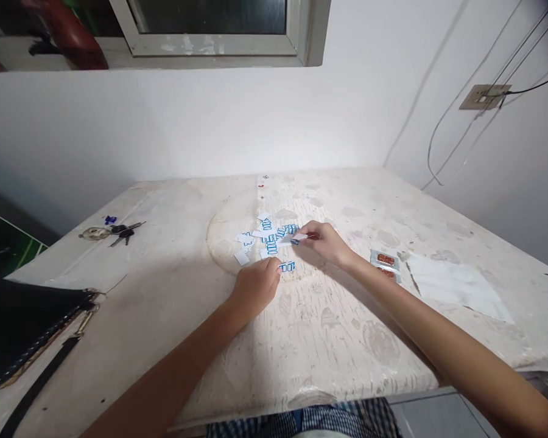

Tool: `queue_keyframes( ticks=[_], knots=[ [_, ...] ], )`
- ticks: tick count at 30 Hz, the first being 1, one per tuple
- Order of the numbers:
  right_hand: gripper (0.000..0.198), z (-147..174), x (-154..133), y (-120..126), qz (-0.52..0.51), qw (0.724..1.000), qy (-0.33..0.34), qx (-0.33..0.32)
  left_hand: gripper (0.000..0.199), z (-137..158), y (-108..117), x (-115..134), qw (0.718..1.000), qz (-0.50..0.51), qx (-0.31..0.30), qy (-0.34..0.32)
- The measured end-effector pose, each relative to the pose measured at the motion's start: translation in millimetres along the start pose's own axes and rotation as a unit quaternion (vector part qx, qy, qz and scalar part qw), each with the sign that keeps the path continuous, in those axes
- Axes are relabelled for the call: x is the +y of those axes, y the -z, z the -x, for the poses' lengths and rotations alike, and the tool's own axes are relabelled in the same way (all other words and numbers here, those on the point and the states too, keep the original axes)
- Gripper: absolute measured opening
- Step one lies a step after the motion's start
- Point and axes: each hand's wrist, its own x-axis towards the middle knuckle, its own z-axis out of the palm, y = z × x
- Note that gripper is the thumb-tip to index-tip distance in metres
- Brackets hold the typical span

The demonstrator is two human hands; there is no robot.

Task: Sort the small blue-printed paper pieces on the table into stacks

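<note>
A loose pile of small white paper pieces (270, 246) with blue printed marks lies mid-table, some pieces overlapping. My right hand (322, 240) is at the pile's right side, its thumb and fingers pinched on a white paper piece (298, 238). At the near side of the pile is my left hand (259, 281), fingers closed on another paper piece (287, 266) whose blue-marked end sticks out to the right. The left fingertips are partly hidden by the hand itself. One blank-looking piece (242, 257) rests at the pile's left edge.
Keys with a fob (123, 231) lie on the left of the table (173, 340), near a black bag (36, 322). To the right are small foil packets (385, 260) and a white sheet (456, 286). A socket with cables (484, 97) is on the wall.
</note>
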Motion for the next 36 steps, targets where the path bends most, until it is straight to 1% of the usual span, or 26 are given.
queue_keyframes(
  ticks=[4, 8, 11, 13, 15, 17, 19, 20, 22, 25, 27, 30, 34, 36],
  knots=[
    [0.022, 3, 7, 6, -0.056, 0.998, 0.002, -0.013, 0.026, 0, 1, 1, 1.0, 0.001, -0.009, 0.011],
    [0.026, 8, -4, 9, -0.085, 0.994, -0.049, -0.049, 0.026, 0, 1, 1, 1.0, 0.011, -0.011, 0.012],
    [0.029, 10, -12, 9, -0.086, 0.992, -0.069, -0.063, 0.027, 0, 1, 1, 1.0, 0.023, -0.008, 0.012],
    [0.025, 11, -12, 9, -0.078, 0.993, -0.061, -0.058, 0.028, 0, 2, 1, 0.999, 0.029, -0.012, 0.017],
    [0.023, 12, -10, 8, -0.078, 0.995, -0.043, -0.036, 0.028, -1, 3, 2, 0.999, 0.032, -0.02, 0.025],
    [0.035, 12, -8, 9, -0.097, 0.995, -0.029, -0.013, 0.028, -1, 4, 2, 0.999, 0.034, -0.023, 0.03],
    [0.043, 12, -8, 9, -0.12, 0.992, -0.03, -0.011, 0.027, -1, 4, 2, 0.999, 0.036, -0.023, 0.034],
    [0.041, 12, -9, 9, -0.13, 0.991, -0.035, -0.021, 0.026, -2, 4, 2, 0.998, 0.037, -0.023, 0.034],
    [0.031, 14, -13, 9, -0.146, 0.987, -0.049, -0.051, 0.025, -2, 5, 2, 0.998, 0.039, -0.024, 0.035],
    [0.022, 17, -22, 6, -0.144, 0.982, -0.074, -0.093, 0.023, -2, 6, 2, 0.998, 0.046, -0.028, 0.039],
    [0.017, 21, -26, 3, -0.12, 0.986, -0.06, -0.103, 0.022, -2, 7, 2, 0.997, 0.055, -0.03, 0.044],
    [0.01, 26, -28, -1, -0.086, 0.991, -0.014, -0.106, 0.021, -1, 8, 2, 0.996, 0.067, -0.026, 0.044],
    [0.008, 31, -24, -5, -0.089, 0.983, -0.037, -0.154, 0.017, -1, 10, 3, 0.996, 0.07, -0.029, 0.042],
    [0.005, 33, -21, -6, -0.082, 0.984, -0.027, -0.159, 0.015, 0, 10, 3, 0.996, 0.072, -0.03, 0.041]
  ],
)
